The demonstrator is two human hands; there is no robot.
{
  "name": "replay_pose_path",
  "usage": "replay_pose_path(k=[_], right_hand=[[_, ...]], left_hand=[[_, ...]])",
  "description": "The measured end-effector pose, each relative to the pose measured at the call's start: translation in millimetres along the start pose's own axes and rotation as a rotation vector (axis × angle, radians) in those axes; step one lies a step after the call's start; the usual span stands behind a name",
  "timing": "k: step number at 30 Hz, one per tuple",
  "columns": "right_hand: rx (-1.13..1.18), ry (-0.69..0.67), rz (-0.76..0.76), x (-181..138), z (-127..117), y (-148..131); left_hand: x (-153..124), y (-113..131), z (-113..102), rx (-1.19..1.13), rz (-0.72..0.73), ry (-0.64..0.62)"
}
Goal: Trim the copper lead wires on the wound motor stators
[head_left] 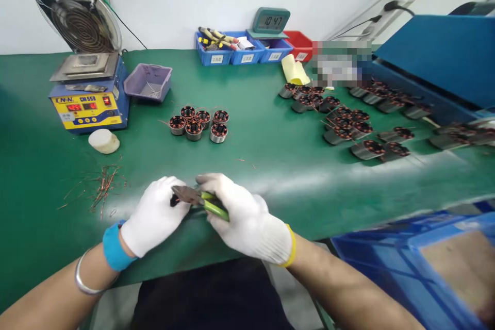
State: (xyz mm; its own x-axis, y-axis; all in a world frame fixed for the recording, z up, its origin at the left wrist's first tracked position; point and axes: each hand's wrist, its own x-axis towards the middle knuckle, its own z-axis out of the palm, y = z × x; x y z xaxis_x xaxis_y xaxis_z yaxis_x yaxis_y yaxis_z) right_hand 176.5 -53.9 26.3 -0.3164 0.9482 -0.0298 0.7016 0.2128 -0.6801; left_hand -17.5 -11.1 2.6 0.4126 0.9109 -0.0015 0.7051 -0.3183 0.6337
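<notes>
My right hand (247, 216), in a white glove with a yellow cuff, is closed on the green handles of a pair of cutting pliers (214, 209). The pliers' dark jaws reach left to my left hand (157, 214). Also white-gloved, that hand curls round a small dark part, mostly hidden by glove and jaws; it looks like a copper-wound motor stator (175, 200). Beyond the hands stand several wound stators (194, 130) in a group. Clipped copper wire ends (105, 188) lie in a loose heap left of my left hand.
At the back left stand a yellow-and-blue CM558 unit (91, 108), a white round pad (103, 141) and a purple bin (149, 82). Blue tool bins (216, 56) and a clock (271, 20) line the wall. More stators (367, 149) spread right; a blue crate (417, 252) sits below the edge.
</notes>
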Motion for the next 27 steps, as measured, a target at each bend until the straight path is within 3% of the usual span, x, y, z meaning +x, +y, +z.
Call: replay_pose_path(k=[7,10,14,16,20,24,27], right_hand=[[-0.031,-0.081,0.072,35,8,-2],[0.082,-0.077,0.061,41,3,4],[0.333,0.088,0.135,44,-15,23],[0.489,0.094,0.195,42,-18,29],[0.633,-0.099,0.283,37,0,20],[0.514,0.001,0.185,40,22,4],[0.517,0.045,0.139,46,25,6]], left_hand=[[-4,-7,3,0.0,0.017,0.011],[-4,-8,2,-0.012,0.031,0.009],[-5,-7,1,-0.031,0.007,-0.017],[-6,-7,2,-0.036,-0.018,-0.011],[-6,-7,5,-0.034,-0.024,-0.004],[-6,-6,5,-0.022,0.007,0.012],[-6,-4,5,-0.036,0.025,-0.014]])
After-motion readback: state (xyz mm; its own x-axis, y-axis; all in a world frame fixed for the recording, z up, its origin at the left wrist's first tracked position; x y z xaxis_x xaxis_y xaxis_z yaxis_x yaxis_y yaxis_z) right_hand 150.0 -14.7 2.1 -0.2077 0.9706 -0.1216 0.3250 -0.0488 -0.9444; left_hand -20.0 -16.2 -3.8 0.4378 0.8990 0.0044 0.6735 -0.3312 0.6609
